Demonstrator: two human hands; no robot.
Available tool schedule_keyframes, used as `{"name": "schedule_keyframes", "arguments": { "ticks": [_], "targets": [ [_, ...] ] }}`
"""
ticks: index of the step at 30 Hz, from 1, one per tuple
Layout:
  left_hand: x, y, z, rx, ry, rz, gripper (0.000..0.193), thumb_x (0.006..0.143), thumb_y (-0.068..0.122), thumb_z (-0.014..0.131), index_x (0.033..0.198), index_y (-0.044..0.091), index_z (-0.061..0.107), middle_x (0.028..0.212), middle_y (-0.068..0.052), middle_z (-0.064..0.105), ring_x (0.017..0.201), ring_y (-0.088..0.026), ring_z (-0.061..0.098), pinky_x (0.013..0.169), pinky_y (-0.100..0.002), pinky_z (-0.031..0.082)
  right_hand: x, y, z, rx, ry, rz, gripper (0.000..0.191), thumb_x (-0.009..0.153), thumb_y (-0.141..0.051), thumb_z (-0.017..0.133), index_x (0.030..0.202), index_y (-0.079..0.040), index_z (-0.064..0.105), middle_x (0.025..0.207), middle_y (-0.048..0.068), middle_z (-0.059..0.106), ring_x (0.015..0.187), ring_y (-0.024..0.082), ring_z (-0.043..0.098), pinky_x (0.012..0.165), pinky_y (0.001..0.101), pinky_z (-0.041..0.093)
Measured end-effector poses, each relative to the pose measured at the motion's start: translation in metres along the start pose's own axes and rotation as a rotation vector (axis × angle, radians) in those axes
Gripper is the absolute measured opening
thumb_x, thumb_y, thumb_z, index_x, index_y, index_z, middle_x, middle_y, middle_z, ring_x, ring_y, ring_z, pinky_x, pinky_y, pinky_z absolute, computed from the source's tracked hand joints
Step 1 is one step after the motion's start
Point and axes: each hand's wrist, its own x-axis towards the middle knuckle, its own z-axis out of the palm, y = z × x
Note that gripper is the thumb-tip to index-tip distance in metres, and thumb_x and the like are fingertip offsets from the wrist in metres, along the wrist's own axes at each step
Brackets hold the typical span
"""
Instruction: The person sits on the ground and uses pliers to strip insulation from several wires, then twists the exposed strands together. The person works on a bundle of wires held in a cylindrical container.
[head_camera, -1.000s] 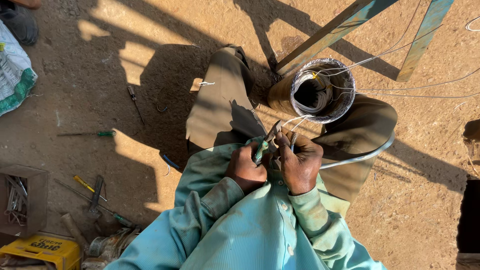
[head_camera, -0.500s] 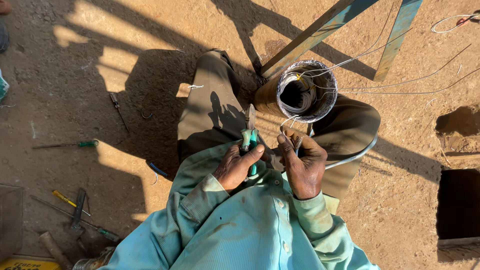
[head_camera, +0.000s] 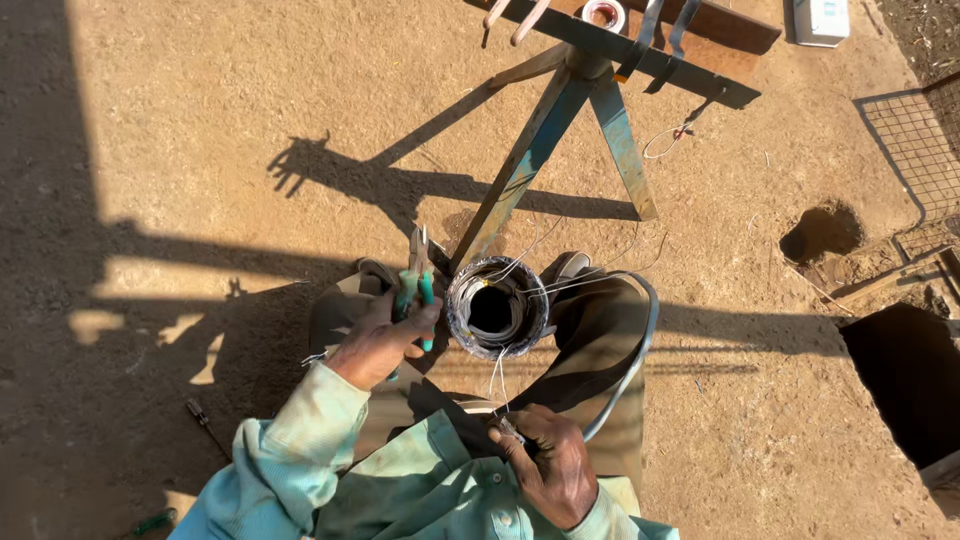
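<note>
Pliers (head_camera: 416, 275) with green handles clasped in left hand (head_camera: 380, 345), fingers wrapped shut round the handles, metal jaws pointing away toward the far side, raised just left of the cylinder's mouth, close enough to cut or twist when wanted. Right hand (head_camera: 550, 465) closed near the chest, pinching thin pale wire strands (head_camera: 498, 385) that run up from the fingertips to the near rim of the winding; held taut that way, seemingly to keep the strands sorted and clear of the opening. Cylindrical motor stator (head_camera: 495, 308) wedged upright between the knees, open bore facing up, fine wire wound round its rim, steadied by the legs so both hands stay free. Grey cable (head_camera: 640, 340) looping round the right thigh, out of the way. Farther off, blue-painted metal stand (head_camera: 560, 130) with splayed legs planted on the sandy ground (head_camera: 250, 100), one leg reaching down to just beside the stator. Small screwdriver (head_camera: 200, 415) lying on the ground to the near left, apart from the work. Dark hole (head_camera: 822, 232) dug in the soil at right.
</note>
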Motion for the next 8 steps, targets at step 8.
{"name": "schedule_keyframes", "arguments": {
  "ticks": [8],
  "targets": [
    [0.184,0.208,0.081,0.553,0.267,0.481,0.039,0.083,0.034,0.072,0.108,0.006,0.061,0.096,-0.016,0.068,0.088,-0.031,0.068,0.081,-0.045,0.053,0.009,0.045,-0.012,0.030,-0.282,0.260,0.022,0.083,-0.029,0.090,0.099,-0.015,0.084,0.100,0.013,0.085,0.106,0.023,0.082,0.116,0.0406,0.049]
  ]
}}
